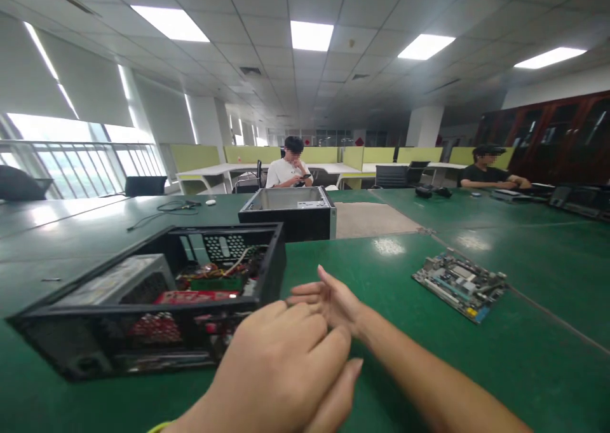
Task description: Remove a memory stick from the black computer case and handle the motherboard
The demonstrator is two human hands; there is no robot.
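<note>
The computer case (143,309) lies just left of the right hand (336,304), fingers (307,289) spread — left hand (281,360) curled, its grip hidden.

Two computer cases (138,309), one motherboard (458,283), two seated people (281,175)

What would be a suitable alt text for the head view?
The camera wearer's left hand and open right hand overlap in view above a green table, between an opened computer case and a circuit board. Farther back are a second case, a person in white and another in black.
</note>
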